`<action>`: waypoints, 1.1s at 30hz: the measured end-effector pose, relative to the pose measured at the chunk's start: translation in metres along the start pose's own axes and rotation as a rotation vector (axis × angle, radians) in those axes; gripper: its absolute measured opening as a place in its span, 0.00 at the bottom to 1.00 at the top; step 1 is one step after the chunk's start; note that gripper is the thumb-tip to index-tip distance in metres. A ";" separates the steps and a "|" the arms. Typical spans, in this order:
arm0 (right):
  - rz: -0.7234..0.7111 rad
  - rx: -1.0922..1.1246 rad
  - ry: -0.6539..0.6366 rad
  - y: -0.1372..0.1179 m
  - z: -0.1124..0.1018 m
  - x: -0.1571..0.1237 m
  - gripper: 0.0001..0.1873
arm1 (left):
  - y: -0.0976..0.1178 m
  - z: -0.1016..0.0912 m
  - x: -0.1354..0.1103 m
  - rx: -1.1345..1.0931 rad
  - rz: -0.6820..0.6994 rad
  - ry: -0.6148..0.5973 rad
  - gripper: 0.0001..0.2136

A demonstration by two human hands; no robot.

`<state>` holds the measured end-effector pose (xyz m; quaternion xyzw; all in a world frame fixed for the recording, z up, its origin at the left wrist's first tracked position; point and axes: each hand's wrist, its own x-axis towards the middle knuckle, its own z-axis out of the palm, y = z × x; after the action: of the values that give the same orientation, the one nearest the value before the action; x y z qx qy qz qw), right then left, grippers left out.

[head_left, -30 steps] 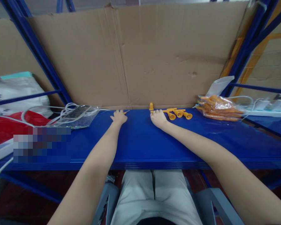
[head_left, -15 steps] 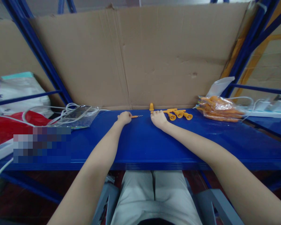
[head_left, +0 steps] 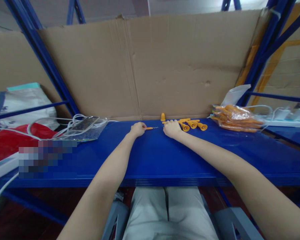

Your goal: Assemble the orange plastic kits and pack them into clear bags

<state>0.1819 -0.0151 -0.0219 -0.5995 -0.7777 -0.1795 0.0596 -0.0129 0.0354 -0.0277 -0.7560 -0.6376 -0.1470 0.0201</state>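
Note:
My left hand [head_left: 138,129] is closed on a corkscrew [head_left: 151,128] with an orange plastic shaft and a metal spiral. Its spiral points right, toward my right hand [head_left: 172,128], across a short gap. The fingers of my right hand are curled over the tabletop, and what lies under them, if anything, is hidden. Right beside that hand are several orange bell-ended plastic pieces [head_left: 193,124], lying with their wide mouths facing me. A small orange cup-shaped piece [head_left: 163,117] stands upright behind, near the cardboard.
A blue shelf top [head_left: 150,160] lies under my hands, backed by a cardboard sheet [head_left: 170,66]. Clear bags of orange parts [head_left: 235,118] and a white power strip [head_left: 288,123] are at the right. White cables [head_left: 76,121], a phone [head_left: 86,124] and a red bag [head_left: 12,138] are at the left.
My left hand has moved a little right with the corkscrew, narrowing the gap to my right hand. My right hand stays beside the orange pieces. The view has shifted slightly.

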 end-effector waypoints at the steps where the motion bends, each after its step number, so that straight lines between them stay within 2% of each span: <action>1: 0.024 0.024 -0.004 0.002 0.000 0.003 0.21 | 0.000 0.001 0.000 -0.002 0.002 -0.002 0.09; 5: 0.108 0.125 -0.069 0.011 -0.002 0.022 0.24 | 0.001 0.003 0.002 -0.011 0.004 -0.003 0.10; 10: 0.145 0.258 -0.221 0.021 0.001 0.059 0.27 | 0.001 0.005 0.003 -0.020 0.015 -0.014 0.09; 18: 0.183 0.344 -0.282 0.025 0.020 0.102 0.34 | 0.008 0.001 -0.003 -0.025 0.022 -0.043 0.10; 26: 0.204 0.367 -0.280 0.022 0.031 0.112 0.36 | 0.012 -0.003 -0.005 -0.011 0.033 -0.073 0.11; 33: 0.172 0.391 -0.175 0.029 0.015 0.103 0.34 | 0.009 0.002 0.000 -0.030 0.066 -0.081 0.13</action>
<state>0.1836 0.0902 0.0015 -0.6540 -0.7458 0.0329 0.1221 -0.0034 0.0342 -0.0278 -0.7820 -0.6105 -0.1250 -0.0124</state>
